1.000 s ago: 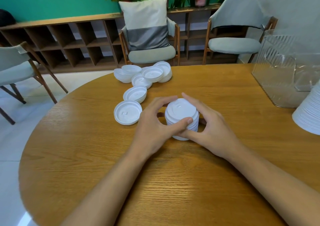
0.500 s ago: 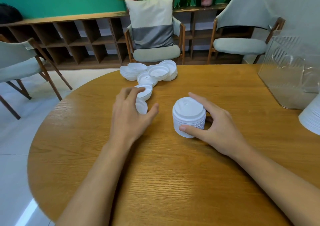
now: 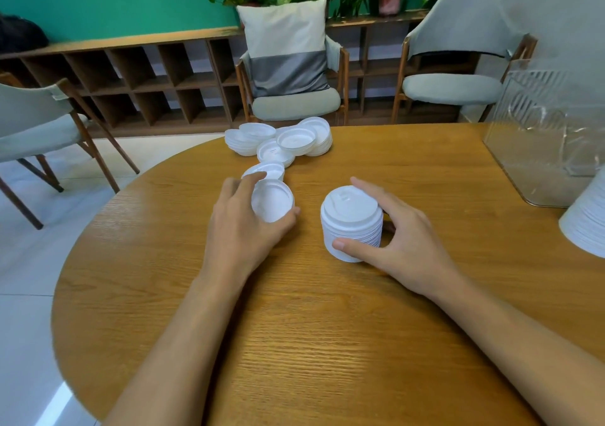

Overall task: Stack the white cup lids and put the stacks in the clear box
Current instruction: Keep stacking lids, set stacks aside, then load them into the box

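A stack of white cup lids stands on the round wooden table near its middle. My right hand grips that stack, thumb in front and fingers behind it. My left hand holds a single white lid tilted up off the table, just left of the stack. Several loose white lids lie in a heap at the table's far edge, and one more lid lies behind my left hand. The clear box stands at the far right.
A second tall stack of white lids lies at the right edge, in front of the clear box. Grey chairs stand behind the table at the left, middle and right. A wooden shelf runs along the green wall.
My left hand left the stack, reached to the loose lid on the left, and has lifted it tilted off the table. My right hand stayed on the stack.
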Available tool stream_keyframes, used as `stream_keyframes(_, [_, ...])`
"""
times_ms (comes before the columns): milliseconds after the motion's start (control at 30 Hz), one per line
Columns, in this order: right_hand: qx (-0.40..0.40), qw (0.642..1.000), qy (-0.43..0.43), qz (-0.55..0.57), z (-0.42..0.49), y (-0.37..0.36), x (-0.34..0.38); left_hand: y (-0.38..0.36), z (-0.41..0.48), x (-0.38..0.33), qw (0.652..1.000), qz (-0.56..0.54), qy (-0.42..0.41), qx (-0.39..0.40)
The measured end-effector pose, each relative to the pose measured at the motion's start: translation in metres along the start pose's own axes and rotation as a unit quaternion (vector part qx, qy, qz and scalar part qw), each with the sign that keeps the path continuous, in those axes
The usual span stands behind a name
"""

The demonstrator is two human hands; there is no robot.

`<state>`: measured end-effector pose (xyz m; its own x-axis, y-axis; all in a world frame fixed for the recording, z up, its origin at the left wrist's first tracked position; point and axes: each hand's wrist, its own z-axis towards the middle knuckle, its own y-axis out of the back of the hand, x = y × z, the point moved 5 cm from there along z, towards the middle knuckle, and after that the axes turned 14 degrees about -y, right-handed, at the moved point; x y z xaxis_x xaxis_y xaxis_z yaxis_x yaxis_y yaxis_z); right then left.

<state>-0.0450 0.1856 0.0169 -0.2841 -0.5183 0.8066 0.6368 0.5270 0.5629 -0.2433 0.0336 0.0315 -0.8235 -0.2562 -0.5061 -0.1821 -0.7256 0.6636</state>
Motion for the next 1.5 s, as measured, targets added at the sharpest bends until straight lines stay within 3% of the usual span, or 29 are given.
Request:
stream_keyframes(133, [0.001, 1.0, 0.002, -0.001, 0.001, 0.0, 0.0, -0.006, -0.001, -0.001, 0.999, -0.003, -0.023, 0.036])
stream_keyframes(300, [0.003, 1.0, 0.001, 0.002, 0.001, -0.001, -0.001, 0.002, 0.0, -0.015, 0.996, -0.067, -0.054, -0.023])
stream_keyframes(533, [0.007, 1.0, -0.001, 0.005, 0.001, -0.001, 0.0, -0.01, -0.002, -0.019, 0.987, -0.126, -0.095, 0.009])
stream_keyframes(800, [0.006, 1.0, -0.001, 0.001, 0.001, -0.002, -0.001, -0.004, -0.001, -0.021, 0.98, -0.163, -0.1, -0.045])
stream_keyframes(967, [0.008, 1.0, -0.004, -0.001, 0.0, -0.001, 0.001, 0.003, -0.002, -0.029, 0.936, -0.34, -0.051, -0.071])
stream_keyframes(1067, [0.014, 1.0, -0.003, 0.003, -0.001, -0.002, 0.002, -0.001, -0.004, -0.042, 0.918, -0.39, -0.055, -0.043])
stream_keyframes(1300, [0.016, 1.0, 0.004, 0.015, -0.002, -0.002, 0.005, -0.022, -0.011, -0.051, 0.928, -0.361, -0.074, 0.058])
stream_keyframes(1500, [0.011, 1.0, 0.006, 0.008, -0.002, -0.002, 0.005, -0.031, -0.014, -0.055, 0.942, -0.323, -0.067, 0.057])
